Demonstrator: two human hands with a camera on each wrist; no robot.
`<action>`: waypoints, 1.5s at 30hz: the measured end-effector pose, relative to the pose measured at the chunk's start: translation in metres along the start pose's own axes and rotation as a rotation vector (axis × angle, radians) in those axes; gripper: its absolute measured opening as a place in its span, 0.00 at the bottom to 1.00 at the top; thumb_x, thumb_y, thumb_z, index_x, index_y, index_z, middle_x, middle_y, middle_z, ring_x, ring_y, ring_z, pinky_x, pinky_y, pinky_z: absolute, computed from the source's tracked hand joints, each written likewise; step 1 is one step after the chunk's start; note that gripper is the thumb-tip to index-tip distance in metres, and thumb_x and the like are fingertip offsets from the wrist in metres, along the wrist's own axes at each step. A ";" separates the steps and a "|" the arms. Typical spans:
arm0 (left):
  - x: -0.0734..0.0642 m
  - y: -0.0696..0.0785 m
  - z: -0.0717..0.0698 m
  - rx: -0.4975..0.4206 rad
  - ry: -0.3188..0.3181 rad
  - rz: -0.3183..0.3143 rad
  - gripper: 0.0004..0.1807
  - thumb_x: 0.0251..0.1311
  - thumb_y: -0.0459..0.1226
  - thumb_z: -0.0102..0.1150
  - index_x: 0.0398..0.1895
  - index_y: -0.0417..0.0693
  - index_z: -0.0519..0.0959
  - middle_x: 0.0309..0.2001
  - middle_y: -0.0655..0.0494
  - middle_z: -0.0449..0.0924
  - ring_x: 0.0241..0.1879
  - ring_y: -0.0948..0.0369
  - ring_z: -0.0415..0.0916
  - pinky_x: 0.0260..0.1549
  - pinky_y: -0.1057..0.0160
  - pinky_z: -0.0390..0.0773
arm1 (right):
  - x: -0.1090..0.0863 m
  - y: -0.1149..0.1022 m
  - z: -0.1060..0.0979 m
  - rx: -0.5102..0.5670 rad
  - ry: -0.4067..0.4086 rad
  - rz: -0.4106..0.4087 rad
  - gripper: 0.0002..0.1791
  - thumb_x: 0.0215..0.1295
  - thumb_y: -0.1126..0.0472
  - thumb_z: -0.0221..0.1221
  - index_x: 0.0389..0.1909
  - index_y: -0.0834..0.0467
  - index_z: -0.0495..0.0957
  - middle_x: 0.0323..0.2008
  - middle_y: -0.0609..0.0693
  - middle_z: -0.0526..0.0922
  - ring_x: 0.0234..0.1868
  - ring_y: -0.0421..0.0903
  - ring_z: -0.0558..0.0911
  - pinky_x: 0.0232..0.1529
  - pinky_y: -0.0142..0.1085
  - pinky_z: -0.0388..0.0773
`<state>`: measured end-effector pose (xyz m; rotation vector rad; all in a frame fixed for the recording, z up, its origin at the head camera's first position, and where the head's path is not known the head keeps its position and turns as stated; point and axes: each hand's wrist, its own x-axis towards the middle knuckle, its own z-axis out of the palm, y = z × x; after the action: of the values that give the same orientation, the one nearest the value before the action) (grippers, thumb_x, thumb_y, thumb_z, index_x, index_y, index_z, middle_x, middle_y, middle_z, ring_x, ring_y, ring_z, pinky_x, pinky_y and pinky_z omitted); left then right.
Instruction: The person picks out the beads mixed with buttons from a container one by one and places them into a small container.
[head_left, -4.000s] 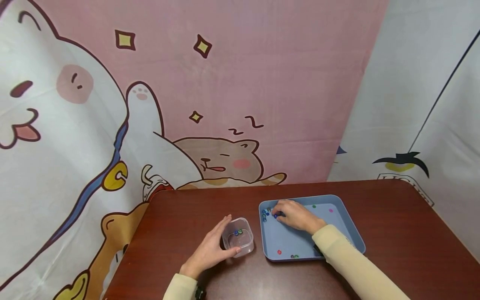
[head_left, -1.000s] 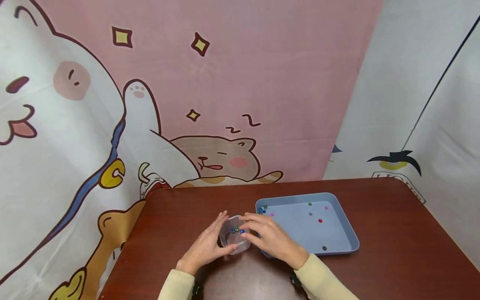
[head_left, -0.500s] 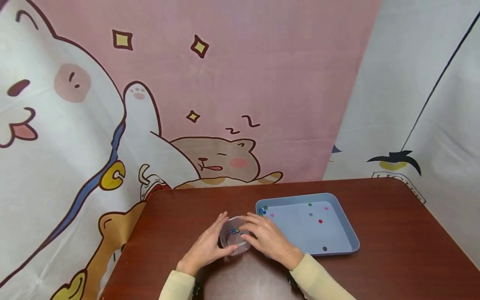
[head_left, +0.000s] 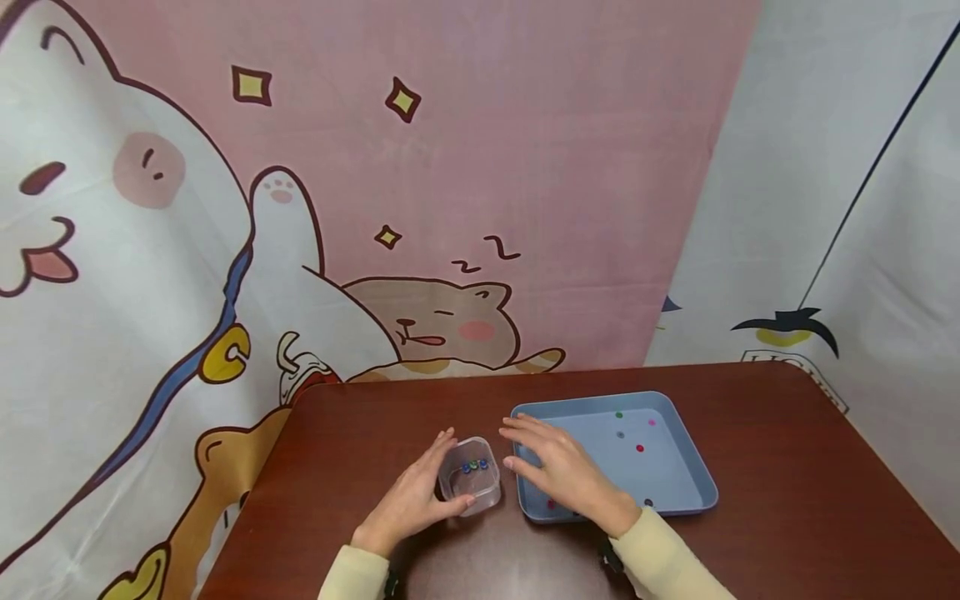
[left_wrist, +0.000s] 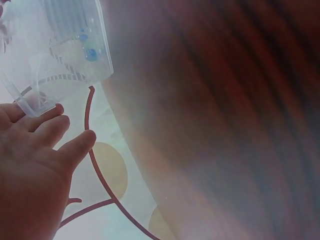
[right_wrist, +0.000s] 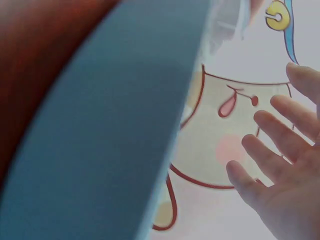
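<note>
My left hand (head_left: 408, 502) grips a small clear plastic box (head_left: 489, 498), fingers along its far left side and thumb at the near side. Inside it, several blue and green glass marbles (head_left: 474, 466) sit in a short row. Just right of the box, my right hand (head_left: 566, 473) hovers over the left part of a blue tray (head_left: 701, 467). Its fingers are spread and hold nothing, as the right wrist view shows too. The tray's far left corner is mostly hidden behind this hand.
Small coloured pieces lie scattered in the tray: a green one (head_left: 618, 415), a pink one (head_left: 652, 422), a grey one (head_left: 620, 434), red ones (head_left: 640, 448) and a dark one (head_left: 648, 502). The brown table (head_left: 795, 467) backs onto a cartoon-printed cloth (head_left: 577, 192).
My right hand went from the tray's far left corner to the box, where another blue marble now lies, then drew back right over the tray. My left hand has stayed on the box.
</note>
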<state>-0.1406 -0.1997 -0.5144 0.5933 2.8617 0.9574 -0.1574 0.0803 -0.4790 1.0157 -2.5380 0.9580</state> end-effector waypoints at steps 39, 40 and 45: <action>0.000 0.001 0.001 -0.014 0.001 -0.021 0.55 0.55 0.64 0.71 0.80 0.47 0.61 0.81 0.47 0.55 0.77 0.46 0.59 0.65 0.37 0.70 | 0.022 0.048 -0.057 -0.138 -0.181 0.009 0.29 0.68 0.52 0.69 0.68 0.57 0.78 0.68 0.54 0.77 0.71 0.58 0.72 0.65 0.60 0.71; 0.000 0.002 0.001 -0.012 0.001 -0.022 0.55 0.55 0.64 0.71 0.80 0.47 0.61 0.81 0.47 0.54 0.77 0.46 0.59 0.65 0.37 0.70 | 0.022 0.049 -0.056 -0.131 -0.194 0.012 0.29 0.68 0.52 0.69 0.68 0.56 0.78 0.68 0.54 0.77 0.71 0.58 0.72 0.66 0.60 0.71; -0.001 0.001 0.001 -0.016 -0.002 -0.027 0.55 0.55 0.64 0.71 0.79 0.47 0.62 0.81 0.48 0.54 0.77 0.46 0.57 0.65 0.38 0.69 | 0.023 0.054 -0.050 -0.096 -0.262 0.047 0.27 0.70 0.53 0.67 0.67 0.56 0.78 0.68 0.54 0.78 0.71 0.58 0.72 0.68 0.58 0.69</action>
<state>-0.1394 -0.1984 -0.5146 0.5528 2.8492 0.9746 -0.2124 0.1302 -0.4575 1.1227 -2.8013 0.7484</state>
